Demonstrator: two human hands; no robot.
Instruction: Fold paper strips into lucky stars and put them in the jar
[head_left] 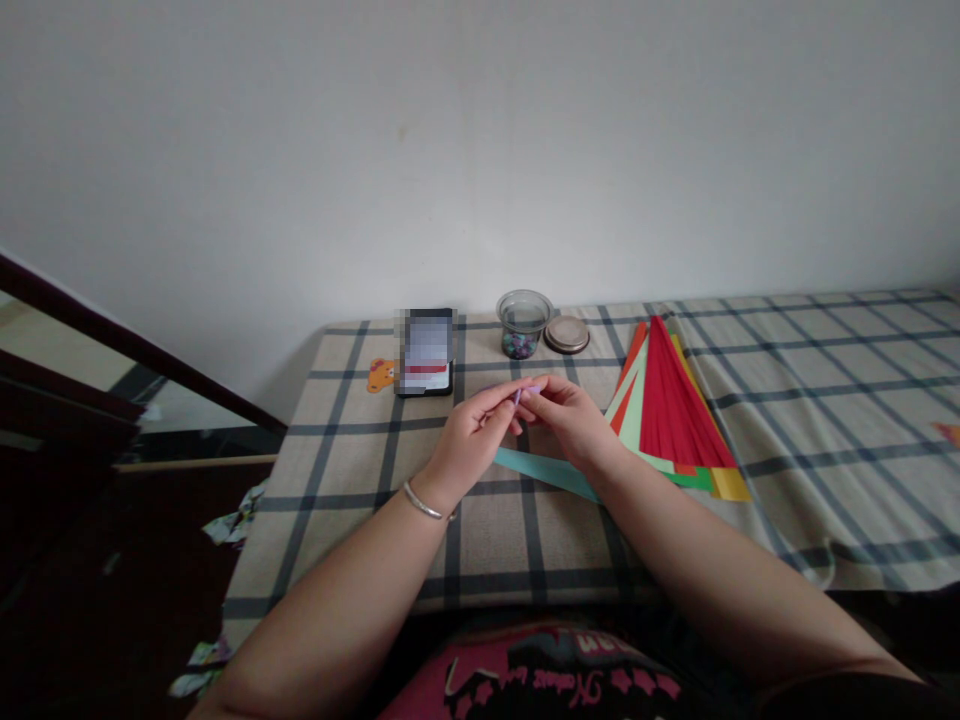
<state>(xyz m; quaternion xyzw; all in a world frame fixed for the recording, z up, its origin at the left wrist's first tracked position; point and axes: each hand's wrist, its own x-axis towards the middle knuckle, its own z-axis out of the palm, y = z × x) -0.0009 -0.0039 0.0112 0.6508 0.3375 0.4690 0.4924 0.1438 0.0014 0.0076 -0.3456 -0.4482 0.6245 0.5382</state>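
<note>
Head: right hand pinches purple strip; phone blurred.

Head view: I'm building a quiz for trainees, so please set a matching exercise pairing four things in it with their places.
1 phone
2 lid
3 bracelet
4 teal paper strip

A on the left wrist
B just right of the clear cup
C left of the clear cup
D flat on the cloth under the right wrist

Pairs: 1-C, 2-B, 3-A, 4-D
</note>
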